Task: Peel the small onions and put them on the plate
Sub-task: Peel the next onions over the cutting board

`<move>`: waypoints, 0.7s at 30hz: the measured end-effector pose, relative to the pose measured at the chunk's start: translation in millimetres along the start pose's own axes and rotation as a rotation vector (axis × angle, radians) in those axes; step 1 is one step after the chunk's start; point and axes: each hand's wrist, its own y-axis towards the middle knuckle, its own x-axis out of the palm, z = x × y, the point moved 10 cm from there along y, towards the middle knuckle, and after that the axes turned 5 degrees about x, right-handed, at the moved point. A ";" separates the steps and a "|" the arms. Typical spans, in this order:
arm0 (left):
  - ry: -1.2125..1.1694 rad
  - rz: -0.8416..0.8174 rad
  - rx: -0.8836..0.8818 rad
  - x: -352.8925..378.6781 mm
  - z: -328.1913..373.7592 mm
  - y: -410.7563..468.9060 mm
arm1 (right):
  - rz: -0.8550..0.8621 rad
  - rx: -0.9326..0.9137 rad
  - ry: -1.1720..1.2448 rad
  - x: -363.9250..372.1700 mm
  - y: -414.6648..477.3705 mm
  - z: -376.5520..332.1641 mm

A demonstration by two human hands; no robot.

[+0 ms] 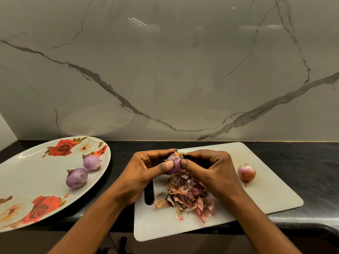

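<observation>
A peeled purple onion (91, 162) and a second peeled onion (76, 177) lie close together on the flowered plate (27, 171). A partly skinned onion (174, 165) is held above the cutting board (266, 195); an unpeeled onion (246, 172) lies on it.

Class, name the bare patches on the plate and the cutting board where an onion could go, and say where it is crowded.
Plate: bare across its left and middle; two peeled onions sit near its right rim. Cutting board: bare right of the unpeeled onion; crowded mid-board: peel pile, left hand, right hand, held onion.
</observation>
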 end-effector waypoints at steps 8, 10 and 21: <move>0.020 -0.018 0.025 3.0 2.6 -0.4 | -0.024 0.012 0.012 0.7 0.1 1.6; 0.022 -0.020 0.026 3.7 3.5 -0.1 | -0.027 0.017 -0.003 0.5 -0.1 3.7; -0.024 0.017 0.014 0.6 3.3 -0.6 | 0.025 0.001 -0.049 -3.4 -0.7 2.7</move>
